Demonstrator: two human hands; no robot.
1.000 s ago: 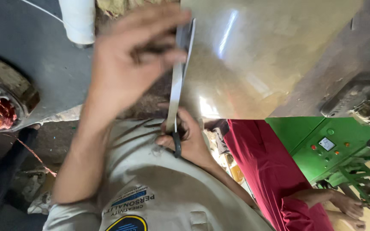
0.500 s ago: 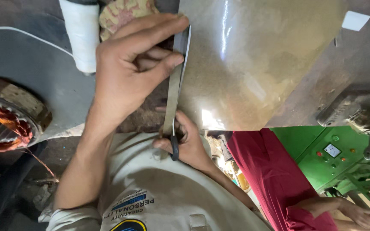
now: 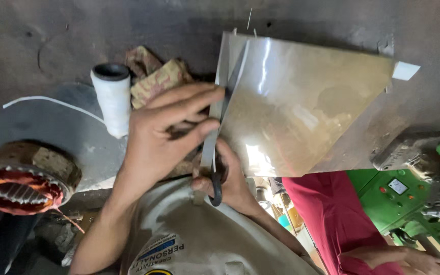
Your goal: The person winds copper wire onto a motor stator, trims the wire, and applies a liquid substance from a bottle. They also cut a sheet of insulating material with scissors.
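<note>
Head camera: a person cuts a glossy, translucent sheet [image 3: 306, 112] with scissors [image 3: 219, 153], the picture seemingly turned so that the wearer's grey shirt [image 3: 199, 239] fills the bottom edge. The scissors' long axis runs nearly straight up the frame, leaning slightly right; the blades point away from the body toward the sheet's far edge, the dark handle loops sitting close to the chest. The left hand [image 3: 166, 137] lies over the sheet's left side, fingers curled and pinching a narrow cut strip [image 3: 211, 147] against the thumb. The right hand [image 3: 230, 183] is closed around the scissor handles, fingers through the loops. The sheet spreads to the right above the hands, catching bright glare. Beside the left hand stands a white thread spool [image 3: 112, 99], with a crumpled patterned rag [image 3: 159, 76] just behind it. A motor stator with copper windings [image 3: 19, 186] sits at lower left. At lower right, another person in red cloth [image 3: 332, 214] sits by a green machine [image 3: 408, 198].
</note>
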